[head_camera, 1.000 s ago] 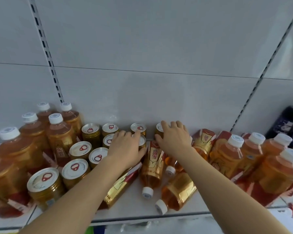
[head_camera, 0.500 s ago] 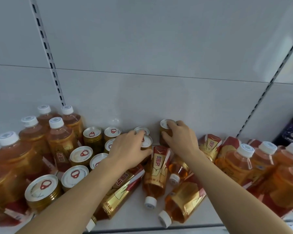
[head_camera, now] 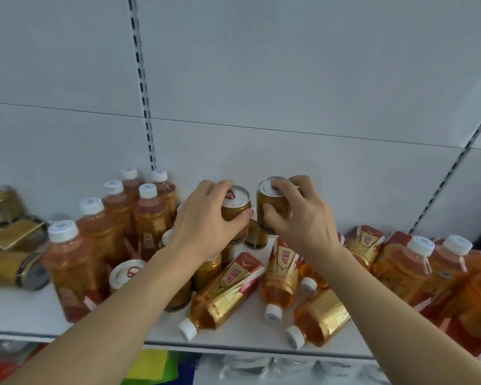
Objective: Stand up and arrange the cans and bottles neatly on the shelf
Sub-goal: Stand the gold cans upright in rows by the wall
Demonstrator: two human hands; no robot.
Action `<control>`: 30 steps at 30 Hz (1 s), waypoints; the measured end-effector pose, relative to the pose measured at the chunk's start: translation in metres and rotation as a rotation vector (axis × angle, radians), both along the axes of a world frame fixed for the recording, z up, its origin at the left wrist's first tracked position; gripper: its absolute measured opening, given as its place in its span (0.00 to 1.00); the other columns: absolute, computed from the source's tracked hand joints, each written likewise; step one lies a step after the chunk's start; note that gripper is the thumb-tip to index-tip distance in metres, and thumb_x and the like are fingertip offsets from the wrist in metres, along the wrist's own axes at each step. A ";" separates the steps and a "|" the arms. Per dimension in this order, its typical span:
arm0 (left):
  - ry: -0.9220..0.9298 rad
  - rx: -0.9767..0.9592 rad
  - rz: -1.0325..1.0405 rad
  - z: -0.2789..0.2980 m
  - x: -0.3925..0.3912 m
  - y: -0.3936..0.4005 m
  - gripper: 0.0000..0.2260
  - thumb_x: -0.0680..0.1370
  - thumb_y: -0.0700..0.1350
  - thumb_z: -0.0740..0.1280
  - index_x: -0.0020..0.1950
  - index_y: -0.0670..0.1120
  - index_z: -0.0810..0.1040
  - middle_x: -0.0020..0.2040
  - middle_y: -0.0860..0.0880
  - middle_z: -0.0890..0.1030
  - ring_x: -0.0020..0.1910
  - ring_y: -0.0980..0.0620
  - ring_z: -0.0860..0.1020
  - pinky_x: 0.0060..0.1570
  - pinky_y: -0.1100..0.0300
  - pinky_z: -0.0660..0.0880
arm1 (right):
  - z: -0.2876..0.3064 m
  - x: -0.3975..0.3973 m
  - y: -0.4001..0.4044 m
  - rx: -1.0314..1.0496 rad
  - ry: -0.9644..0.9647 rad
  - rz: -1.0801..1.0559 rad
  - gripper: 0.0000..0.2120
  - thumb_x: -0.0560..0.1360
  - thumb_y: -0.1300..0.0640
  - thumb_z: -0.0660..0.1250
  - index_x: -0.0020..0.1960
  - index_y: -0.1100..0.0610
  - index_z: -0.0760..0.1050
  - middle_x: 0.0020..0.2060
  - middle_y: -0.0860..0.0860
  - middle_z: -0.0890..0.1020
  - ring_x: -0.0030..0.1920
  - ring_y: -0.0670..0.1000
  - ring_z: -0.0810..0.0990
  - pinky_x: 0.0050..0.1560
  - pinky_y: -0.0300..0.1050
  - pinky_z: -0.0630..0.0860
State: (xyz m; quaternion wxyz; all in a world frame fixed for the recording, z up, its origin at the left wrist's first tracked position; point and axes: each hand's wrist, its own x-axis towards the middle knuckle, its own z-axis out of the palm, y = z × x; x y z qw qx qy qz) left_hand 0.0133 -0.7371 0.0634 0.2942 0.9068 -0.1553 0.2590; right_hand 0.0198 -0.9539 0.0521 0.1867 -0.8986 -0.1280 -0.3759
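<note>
both hands are lifting cans at the centre of the frame, above the clutter on the shelf (head_camera: 25,315). the left hand (head_camera: 203,220) wraps its fingers round one gold can (head_camera: 235,209); the right hand (head_camera: 303,218) pinches a second can (head_camera: 271,207) between thumb and fingers over its lid. step in hand looks like moving cans out of the fallen bottles (head_camera: 228,290) at lower centre. next: a clear flat spot to set each upright, likely by the standing cans (head_camera: 125,273) at left.

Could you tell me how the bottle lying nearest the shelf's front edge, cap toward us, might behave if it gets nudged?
The lying bottle looks round-bodied, so it would probably roll. Its white cap sits near the shelf edge, so it could fall off. It appears full of amber drink, so likely fairly heavy.
</note>
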 end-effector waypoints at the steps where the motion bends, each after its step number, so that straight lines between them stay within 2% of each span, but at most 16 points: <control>1: -0.007 -0.014 0.003 0.002 -0.007 0.009 0.30 0.78 0.65 0.70 0.76 0.54 0.72 0.66 0.50 0.77 0.63 0.50 0.78 0.56 0.57 0.77 | 0.004 -0.007 0.009 -0.009 -0.016 0.018 0.21 0.79 0.42 0.65 0.66 0.53 0.79 0.59 0.53 0.76 0.43 0.57 0.80 0.36 0.52 0.82; 5: -0.067 -0.064 0.013 0.010 -0.042 0.053 0.29 0.76 0.65 0.72 0.74 0.53 0.74 0.64 0.52 0.77 0.62 0.51 0.78 0.58 0.55 0.77 | 0.017 -0.040 0.056 0.018 -0.055 0.070 0.20 0.78 0.44 0.66 0.65 0.53 0.80 0.58 0.52 0.76 0.43 0.57 0.79 0.37 0.54 0.82; 9: -0.083 -0.077 0.051 0.012 -0.083 0.113 0.31 0.74 0.70 0.69 0.72 0.56 0.75 0.63 0.54 0.77 0.61 0.52 0.78 0.58 0.52 0.79 | 0.017 -0.080 0.118 0.024 -0.051 0.115 0.21 0.77 0.44 0.67 0.65 0.52 0.80 0.58 0.51 0.76 0.44 0.58 0.80 0.37 0.56 0.81; 14: -0.068 -0.069 0.132 0.005 -0.140 0.197 0.34 0.71 0.75 0.64 0.70 0.56 0.76 0.59 0.55 0.78 0.58 0.50 0.80 0.54 0.48 0.81 | 0.013 -0.123 0.203 0.010 -0.053 0.187 0.22 0.76 0.44 0.68 0.66 0.52 0.80 0.58 0.52 0.77 0.43 0.59 0.82 0.35 0.55 0.81; 18: -0.067 -0.092 0.229 -0.005 -0.176 0.262 0.36 0.71 0.75 0.65 0.71 0.54 0.77 0.61 0.55 0.78 0.60 0.51 0.79 0.57 0.49 0.80 | 0.009 -0.145 0.270 0.012 -0.053 0.277 0.22 0.76 0.44 0.68 0.66 0.54 0.80 0.58 0.53 0.78 0.43 0.58 0.81 0.33 0.51 0.79; 22: -0.051 -0.092 0.301 -0.012 -0.197 0.320 0.35 0.72 0.74 0.66 0.72 0.55 0.76 0.64 0.56 0.77 0.62 0.51 0.79 0.57 0.50 0.80 | 0.004 -0.150 0.333 -0.015 -0.036 0.343 0.22 0.77 0.43 0.68 0.66 0.53 0.80 0.57 0.53 0.78 0.43 0.56 0.81 0.32 0.49 0.78; 24: -0.034 -0.104 0.342 -0.015 -0.201 0.347 0.34 0.72 0.73 0.67 0.73 0.57 0.75 0.64 0.57 0.77 0.62 0.51 0.79 0.58 0.49 0.80 | 0.001 -0.147 0.361 -0.009 -0.022 0.377 0.22 0.76 0.43 0.69 0.65 0.52 0.80 0.57 0.52 0.77 0.43 0.56 0.81 0.32 0.50 0.79; 30: 0.009 -0.099 0.453 -0.025 -0.187 0.416 0.31 0.74 0.67 0.73 0.74 0.57 0.74 0.65 0.56 0.78 0.64 0.52 0.78 0.58 0.54 0.77 | -0.013 -0.118 0.440 0.016 0.036 0.444 0.21 0.75 0.41 0.68 0.64 0.50 0.79 0.58 0.49 0.77 0.42 0.57 0.81 0.34 0.53 0.81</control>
